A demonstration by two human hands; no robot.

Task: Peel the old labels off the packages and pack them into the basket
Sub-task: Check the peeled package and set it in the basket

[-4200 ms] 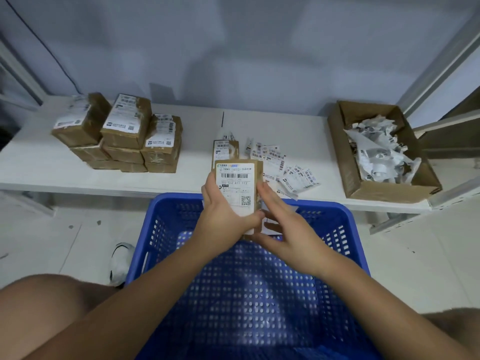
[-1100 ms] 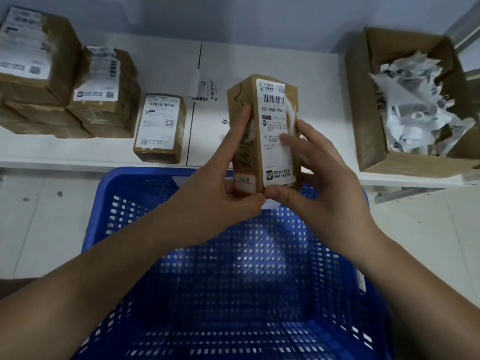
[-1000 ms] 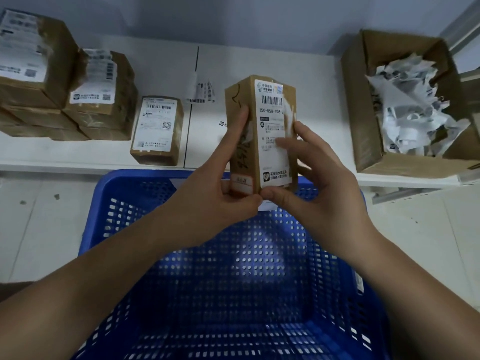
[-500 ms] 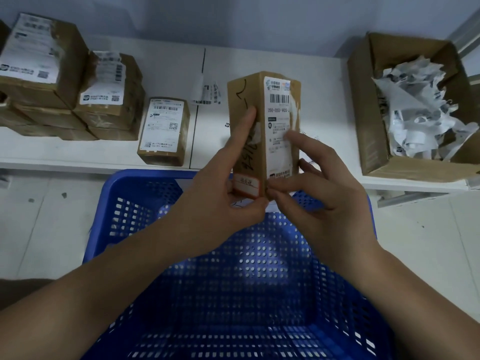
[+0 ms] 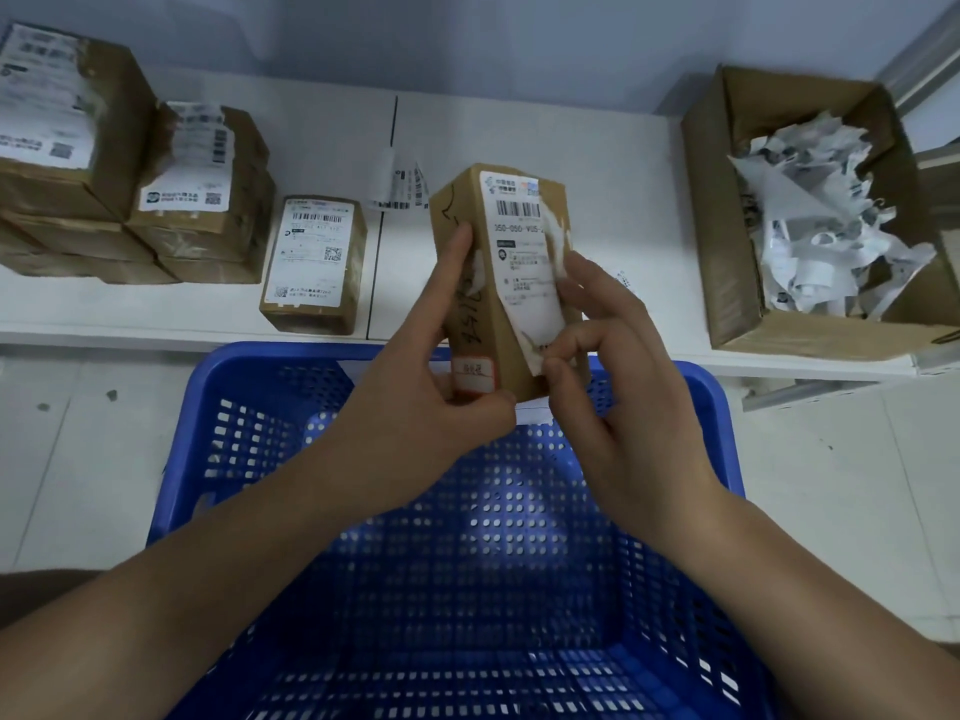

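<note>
Brown cardboard package [image 5: 470, 304], oblong: held upright above the far rim of the blue perforated plastic basket [image 5: 249, 387], long axis running near-vertical, top end tipped slightly away toward the white table [image 5: 597, 163]. White printed shipping label [image 5: 522, 262] on its right-facing side, barcode at the upper end; lower corner lifted off the cardboard, right edge torn.
Left hand [image 5: 431, 387]: grip curled round the package's lower end, forefinger laid up the side with handwriting, thumb under a small red-bordered sticker [image 5: 471, 370].
Right hand [image 5: 618, 366]: thumb and forefinger pinching the label's loosened lower corner, other fingers spread behind.
Table, left: stacks of brown labelled packages [image 5: 130, 189]; one single labelled package [image 5: 311, 262] lying flat beside them.
Table, centre: loose label strips [image 5: 400, 184].
Table, right: open brown cardboard box [image 5: 727, 252] holding crumpled white peeled labels [image 5: 810, 220].
</note>
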